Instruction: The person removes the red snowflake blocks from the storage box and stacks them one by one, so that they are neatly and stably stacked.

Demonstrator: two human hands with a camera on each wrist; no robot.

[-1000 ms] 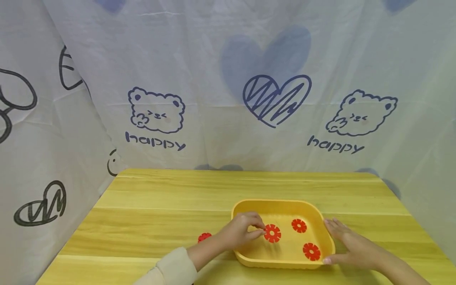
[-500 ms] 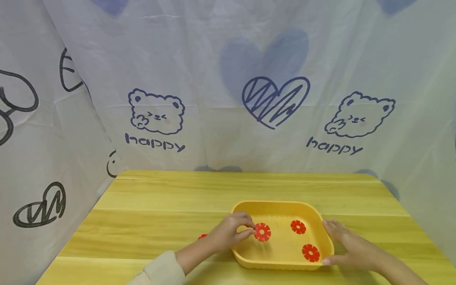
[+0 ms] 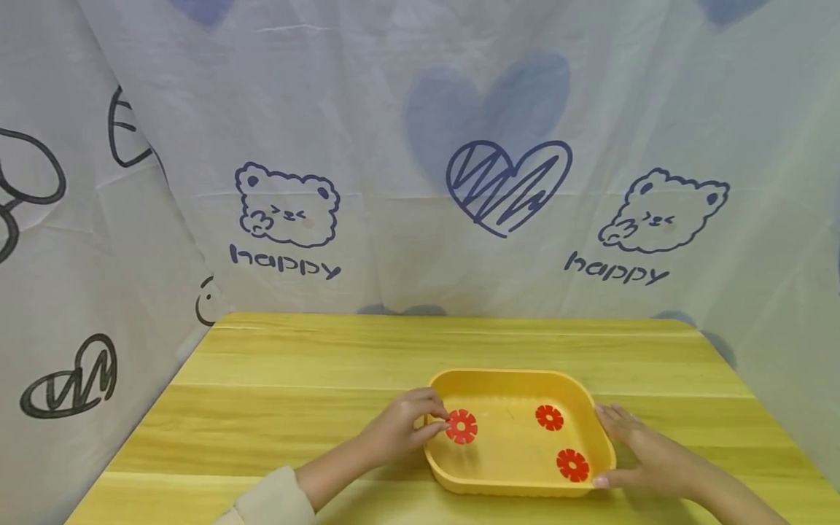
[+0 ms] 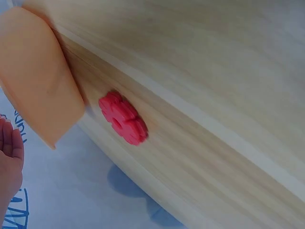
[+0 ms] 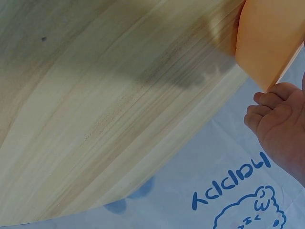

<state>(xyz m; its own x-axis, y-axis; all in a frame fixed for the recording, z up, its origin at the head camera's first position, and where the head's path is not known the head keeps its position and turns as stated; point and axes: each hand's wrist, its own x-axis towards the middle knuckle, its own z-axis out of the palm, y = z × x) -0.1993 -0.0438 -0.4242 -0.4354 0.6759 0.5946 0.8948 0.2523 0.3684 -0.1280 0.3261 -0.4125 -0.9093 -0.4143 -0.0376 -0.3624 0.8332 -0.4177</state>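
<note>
A yellow-orange plastic tray (image 3: 512, 487) sits on the table. At its left end my left hand (image 3: 397, 426) pinches a red notched plastic disc (image 3: 461, 426) between thumb and fingertips, upright above the tray floor. Two more such discs lie inside: one at the back right (image 3: 549, 418) and one at the front right (image 3: 572, 465). My right hand (image 3: 652, 452) rests against the tray's right end, thumb on the front corner and fingers along the side. In the left wrist view another red disc (image 4: 123, 118) lies flat on the table outside the tray; the head view does not show it.
The wood-grain table (image 3: 295, 364) stretches left of the tray and behind it. A white cloth (image 3: 394, 240) with printed hearts and bears hangs behind the table and along its sides.
My left hand has moved left with the red disc, from the tray's middle to its left end. The left forearm now covers the disc on the table. My right hand has stayed put.
</note>
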